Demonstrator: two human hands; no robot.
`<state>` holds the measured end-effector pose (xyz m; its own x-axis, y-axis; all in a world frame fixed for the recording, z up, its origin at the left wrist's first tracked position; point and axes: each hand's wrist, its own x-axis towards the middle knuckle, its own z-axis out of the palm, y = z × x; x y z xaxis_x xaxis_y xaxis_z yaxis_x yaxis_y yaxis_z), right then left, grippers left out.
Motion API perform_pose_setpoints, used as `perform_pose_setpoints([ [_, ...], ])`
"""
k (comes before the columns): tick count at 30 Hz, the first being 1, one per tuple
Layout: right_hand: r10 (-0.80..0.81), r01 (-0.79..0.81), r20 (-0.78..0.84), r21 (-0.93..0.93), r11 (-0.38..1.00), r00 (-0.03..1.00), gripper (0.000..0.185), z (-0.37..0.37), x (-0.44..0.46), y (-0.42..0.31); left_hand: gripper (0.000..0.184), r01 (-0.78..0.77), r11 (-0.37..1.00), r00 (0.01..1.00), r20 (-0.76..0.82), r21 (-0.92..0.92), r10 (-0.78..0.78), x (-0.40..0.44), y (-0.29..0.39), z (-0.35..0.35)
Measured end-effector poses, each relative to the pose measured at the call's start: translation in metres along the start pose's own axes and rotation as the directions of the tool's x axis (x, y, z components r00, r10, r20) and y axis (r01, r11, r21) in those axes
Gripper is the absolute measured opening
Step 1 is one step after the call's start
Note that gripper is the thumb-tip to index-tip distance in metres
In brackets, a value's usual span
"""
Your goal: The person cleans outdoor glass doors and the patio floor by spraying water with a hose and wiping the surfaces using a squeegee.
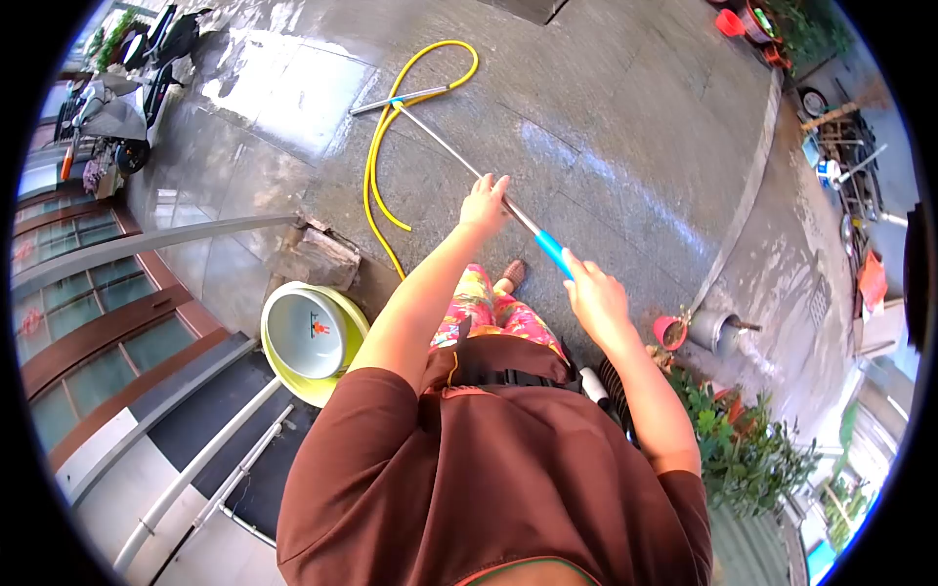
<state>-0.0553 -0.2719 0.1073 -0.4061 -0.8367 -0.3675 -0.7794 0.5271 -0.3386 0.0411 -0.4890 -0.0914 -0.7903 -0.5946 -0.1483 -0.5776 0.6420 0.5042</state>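
A floor squeegee (451,149) with a long silver pole slants across the wet pavement. Its thin silver head (376,104) rests on the ground at the upper left, touching or just over a yellow hose (369,176). My left hand (484,205) is closed around the pole about midway along. Lower down, my right hand (594,301) grips the upper end by the blue handle sleeve (553,251). The end of the pole is hidden by that hand.
Nested basins (277,363) stand at the left beside a metal railing (176,234). A parked scooter (112,112) is at the upper left. To the right are a red pot (668,332), a grey bucket (711,330), leafy plants (738,449) and a low kerb (747,195).
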Motion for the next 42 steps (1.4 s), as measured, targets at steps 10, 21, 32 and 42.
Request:
perform_pose_setpoints([
  [10, -0.107, 0.088, -0.096, -0.184, 0.979, 0.99, 0.044, -0.05, 0.129, 0.056, 0.053, 0.432, 0.901, 0.851, 0.352, -0.048, -0.389, -0.041, -0.182, -0.018],
  [21, -0.238, 0.226, 0.024, -0.421, 0.878, 0.971, 0.043, -0.064, 0.36, -0.007, 0.051, 0.773, 0.634, 0.582, 0.385, 0.012, -0.717, 0.016, -0.26, -0.118],
  [32, -0.427, 0.431, 0.055, -0.138, 0.892, 0.902, 0.041, -0.026, 0.672, -0.112, 0.047, 0.646, 0.712, 0.763, 0.225, -0.275, -0.606, 0.16, -0.245, -0.152],
  [42, -0.113, 0.15, 0.425, -0.055, 0.987, 0.898, 0.07, -0.035, 0.767, -0.006, 0.048, 0.927, 0.294, 0.364, 0.367, -0.234, -0.856, 0.223, -0.312, -0.114],
])
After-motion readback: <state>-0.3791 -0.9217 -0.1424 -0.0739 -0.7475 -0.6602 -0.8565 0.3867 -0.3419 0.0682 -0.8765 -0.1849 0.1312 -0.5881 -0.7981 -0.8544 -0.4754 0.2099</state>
